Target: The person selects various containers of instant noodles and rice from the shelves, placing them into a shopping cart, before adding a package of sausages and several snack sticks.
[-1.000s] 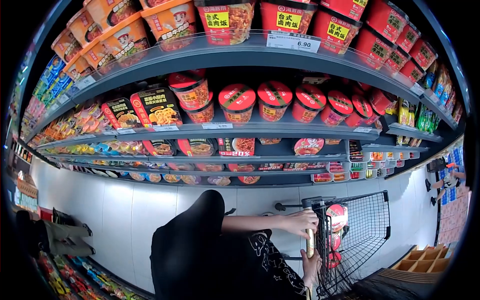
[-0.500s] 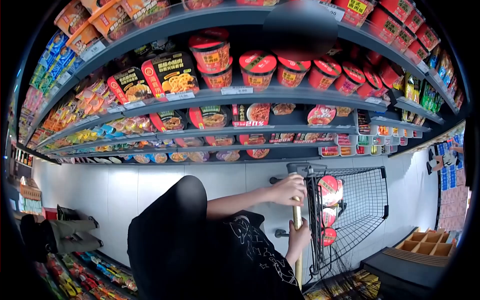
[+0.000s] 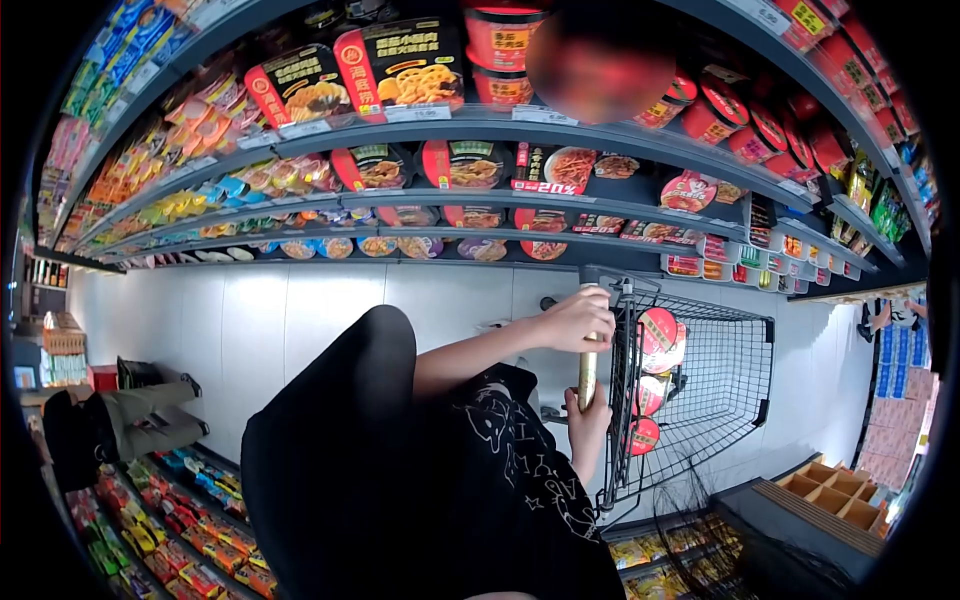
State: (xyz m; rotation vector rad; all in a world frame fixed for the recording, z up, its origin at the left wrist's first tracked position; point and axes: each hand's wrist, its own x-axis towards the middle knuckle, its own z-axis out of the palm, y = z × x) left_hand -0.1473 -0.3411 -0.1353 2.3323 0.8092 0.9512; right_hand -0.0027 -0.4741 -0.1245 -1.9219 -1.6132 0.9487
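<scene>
My left hand (image 3: 580,320) is closed around the upper end of a pale gold handle bar (image 3: 588,370) on a shopping cart. Lower down the same bar, my right hand (image 3: 588,422) wraps it with the thumb lying along it. The black wire cart (image 3: 735,375) extends to the right of both hands. Several round red-lidded instant food tubs lie in it close to the handle side, among them an upper tub (image 3: 657,330) and a lower tub (image 3: 643,436). Most of the basket's wire floor shows.
Shelves (image 3: 480,125) of boxed meals (image 3: 400,65), red tubs (image 3: 735,110) and snack packs run along the top. Small clear bins (image 3: 715,260) sit on a low shelf. A person (image 3: 130,420) stands at lower left. A wooden compartment stand (image 3: 825,490) is at lower right.
The shelves have shifted up and slightly right in view, and the cart and both hands sit higher. Both hands keep their hold on the handle bar.
</scene>
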